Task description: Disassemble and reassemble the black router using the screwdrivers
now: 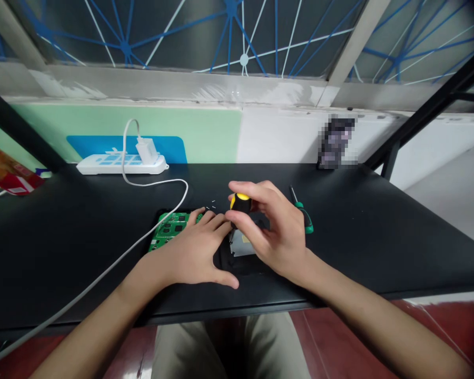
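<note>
My right hand [278, 226] is closed around the yellow-and-black handle of a screwdriver [240, 202]. It points down at a dark device with a silvery metal plate [240, 246], and its tip is hard to make out. Fingers spread, my left hand [197, 247] lies flat across the device's left part and the edge of a green circuit board [166, 231], hiding some of both. To the right of my right hand lies a second screwdriver [306, 217], green-handled, its shaft pointing away. Several tiny screws [211, 205] are scattered just beyond my left fingertips.
A white power strip [120, 164] with a plugged-in charger [147, 151] stands at the back left. Its white cable [142, 234] runs across the black table [363, 237] toward the front left. A red packet [13, 171] is at far left; a pixelated object [335, 142] leans against the back wall.
</note>
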